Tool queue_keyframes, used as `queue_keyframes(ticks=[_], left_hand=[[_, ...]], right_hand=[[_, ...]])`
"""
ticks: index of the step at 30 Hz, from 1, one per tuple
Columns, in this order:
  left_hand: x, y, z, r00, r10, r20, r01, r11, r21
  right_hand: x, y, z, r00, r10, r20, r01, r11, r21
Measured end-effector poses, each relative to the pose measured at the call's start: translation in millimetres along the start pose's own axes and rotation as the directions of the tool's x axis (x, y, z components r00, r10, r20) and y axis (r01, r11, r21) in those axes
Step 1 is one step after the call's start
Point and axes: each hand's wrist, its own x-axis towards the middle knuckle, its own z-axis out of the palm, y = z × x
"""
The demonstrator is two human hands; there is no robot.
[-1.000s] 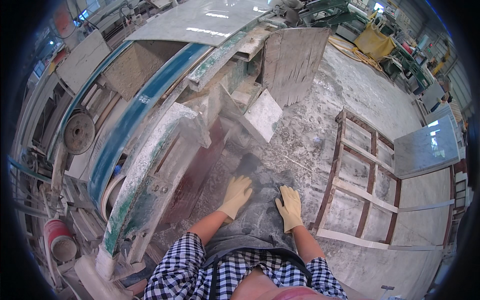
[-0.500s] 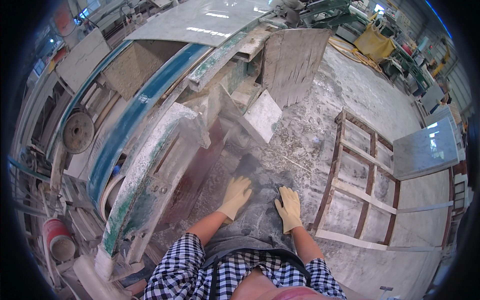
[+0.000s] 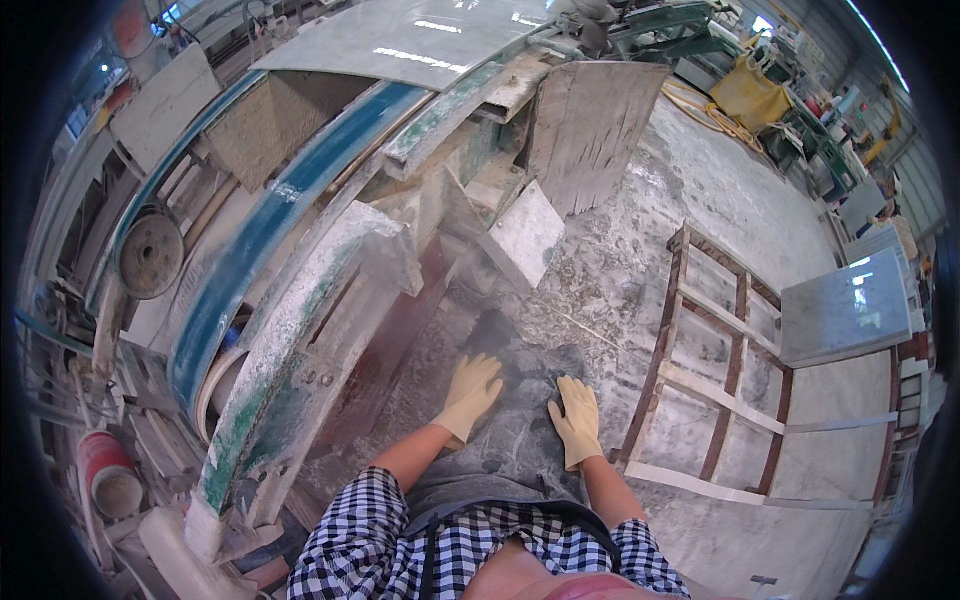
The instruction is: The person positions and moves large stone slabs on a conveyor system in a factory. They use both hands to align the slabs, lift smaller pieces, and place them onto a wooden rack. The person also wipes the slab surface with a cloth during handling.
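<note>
Both of my hands wear cream rubber gloves. My left hand point(image 3: 470, 392) lies flat against the dark, dusty apron point(image 3: 520, 430) over my lap, fingers stretched out and holding nothing. On the right side of the same apron rests my right hand point(image 3: 576, 412), its thumb apart from the fingers and nothing in its grasp. Closest to the left hand is a dark red panel point(image 3: 385, 365) on the side of the machine. To the right of the right hand, a brown and white slatted frame point(image 3: 725, 405) lies on the floor.
A worn machine with a blue belt point(image 3: 255, 225) and a chipped green-white beam point(image 3: 290, 345) fills the left side. Ahead hangs a cracked grey board point(image 3: 598, 130). A polished stone slab point(image 3: 845, 310) stands at right. A red and white bucket point(image 3: 110, 475) sits lower left.
The view has shifted slightly, so the surroundings sit a little differently in the picture. Both hands stay resting on the apron.
</note>
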Motion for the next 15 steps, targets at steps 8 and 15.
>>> queue_keyframes(ticks=[8,15], left_hand=[[1,2,1,1.000,-0.028,-0.007,0.028,0.998,-0.052],[2,-2,-3,0.997,-0.077,0.014,0.078,0.990,-0.115]], right_hand=[[4,-2,-1,1.000,-0.018,0.012,0.019,0.999,-0.035],[19,-15,-5,0.998,-0.006,0.062,0.009,0.998,-0.061]])
